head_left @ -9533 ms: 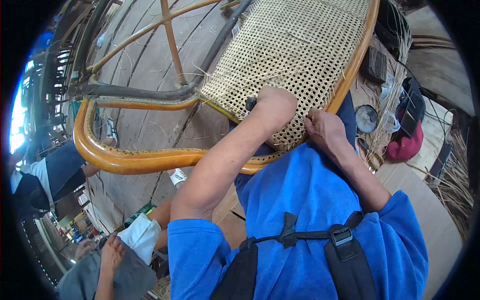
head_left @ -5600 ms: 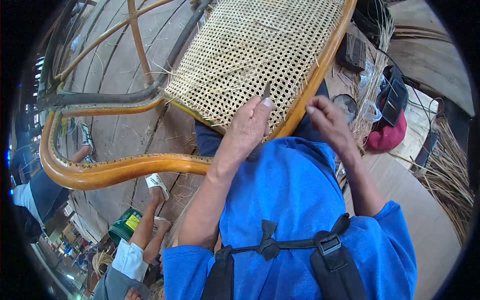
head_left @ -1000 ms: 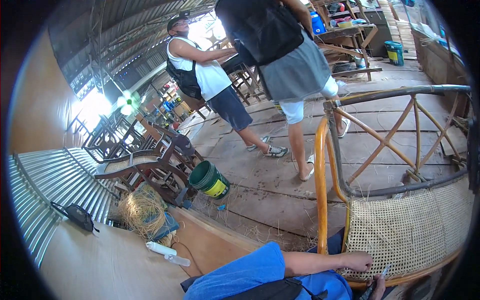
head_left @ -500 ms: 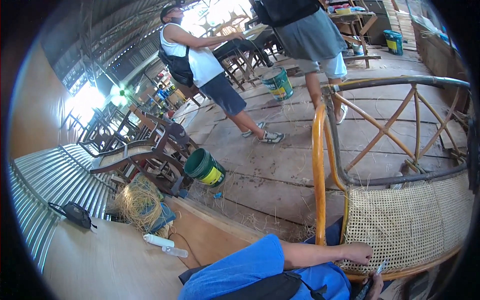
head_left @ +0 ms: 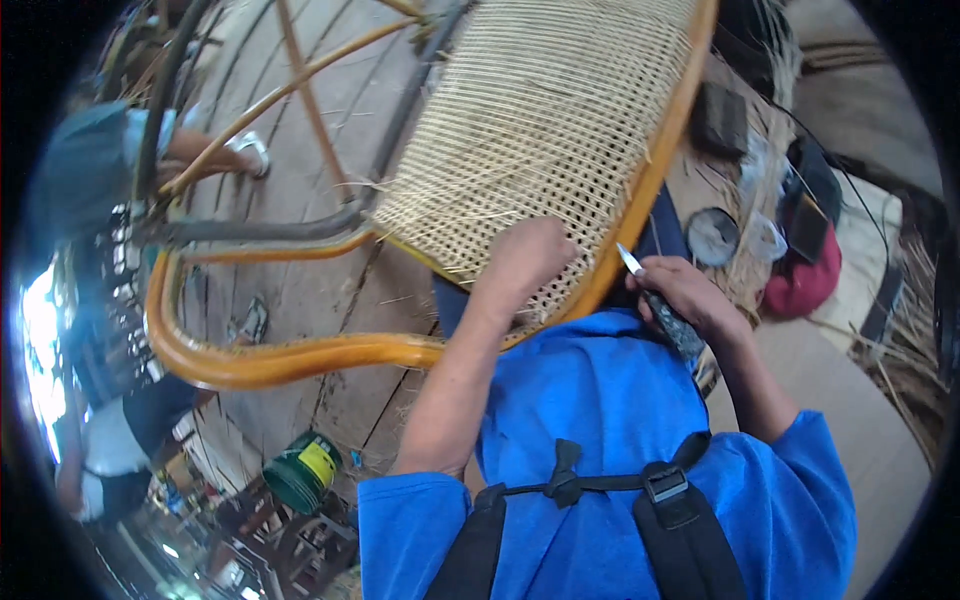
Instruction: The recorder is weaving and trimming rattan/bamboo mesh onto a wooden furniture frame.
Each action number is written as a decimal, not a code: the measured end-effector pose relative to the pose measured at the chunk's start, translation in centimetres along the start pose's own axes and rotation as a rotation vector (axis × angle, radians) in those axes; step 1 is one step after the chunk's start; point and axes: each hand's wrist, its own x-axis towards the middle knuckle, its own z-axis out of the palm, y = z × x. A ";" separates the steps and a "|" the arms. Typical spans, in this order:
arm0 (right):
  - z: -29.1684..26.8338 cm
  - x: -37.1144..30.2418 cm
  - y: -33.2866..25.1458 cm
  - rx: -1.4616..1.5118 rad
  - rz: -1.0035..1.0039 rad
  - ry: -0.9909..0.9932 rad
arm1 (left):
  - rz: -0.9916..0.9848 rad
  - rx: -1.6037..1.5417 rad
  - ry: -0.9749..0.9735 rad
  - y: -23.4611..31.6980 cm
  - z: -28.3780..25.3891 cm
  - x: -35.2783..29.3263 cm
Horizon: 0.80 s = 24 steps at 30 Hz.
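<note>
Plank floor [head_left: 290, 300], tons of glare [head_left: 40, 335] on the left
Floor's greyish, kinda dull, and there's dark furniture [head_left: 315, 548] at the lower left, pretty blurry tbh.

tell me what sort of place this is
Probably a furniture workshop, judging by the woven cane panel on a curved frame, the loose strips, and the knife in the right hand.

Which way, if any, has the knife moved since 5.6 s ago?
Yes: knife went rightward, from over the weave to the orange rail, into right hand.
</note>
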 end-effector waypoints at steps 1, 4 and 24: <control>-0.4 -0.2 0.3 -0.021 0.010 -0.016 | -0.004 0.028 0.009 0.8 -0.4 -0.1; -0.4 -0.7 0.0 -0.039 0.030 -0.012 | 0.028 0.046 0.017 2.4 -0.9 -0.1; 0.7 2.0 -2.3 -0.071 0.184 0.040 | -0.122 -0.940 0.788 -4.5 -2.2 -0.6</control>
